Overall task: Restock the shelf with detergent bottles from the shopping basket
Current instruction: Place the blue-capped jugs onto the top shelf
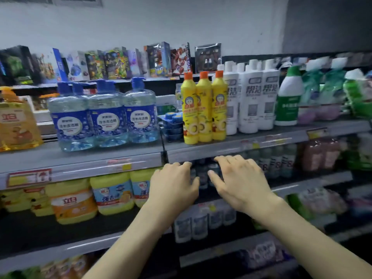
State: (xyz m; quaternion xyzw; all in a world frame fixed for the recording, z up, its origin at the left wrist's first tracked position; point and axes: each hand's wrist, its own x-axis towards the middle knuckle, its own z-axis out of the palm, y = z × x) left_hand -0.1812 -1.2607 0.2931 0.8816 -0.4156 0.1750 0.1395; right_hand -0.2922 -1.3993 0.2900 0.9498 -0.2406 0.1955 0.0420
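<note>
**Both hands at the second shelf; basket out of view**

Head view, read from left to right. The upper shelf (pixel 80 156) carries an orange jug (pixel 14 119), three clear blue pump bottles (pixel 106 115), a stack of blue packs (pixel 173 125), three yellow bottles (pixel 203 111) with orange caps, a group of white bottles (pixel 251 97) and a green-and-white bottle (pixel 288 99). Its front row looks well filled.

On the shelf below, yellow tubs (pixel 73 200) stand at the left. Next comes the left hand (pixel 173 186), reaching in under the shelf edge with its fingers loosely bent and nothing visibly in its hold. A cluster of small dark bottles (pixel 203 175) stands just beyond it, between the two hands. The right hand (pixel 239 182) is spread, fingers nearly straight, and likewise carries nothing. Blur hides whether either hand touches the dark bottles. Pale bottles (pixel 277 161) continue the row to the right.

The shopping basket is not in view, so the stock left in it cannot be judged. The hands appear to be straightening or making room among bottles already shelved. Any further restocking would require returning to the basket.
</note>
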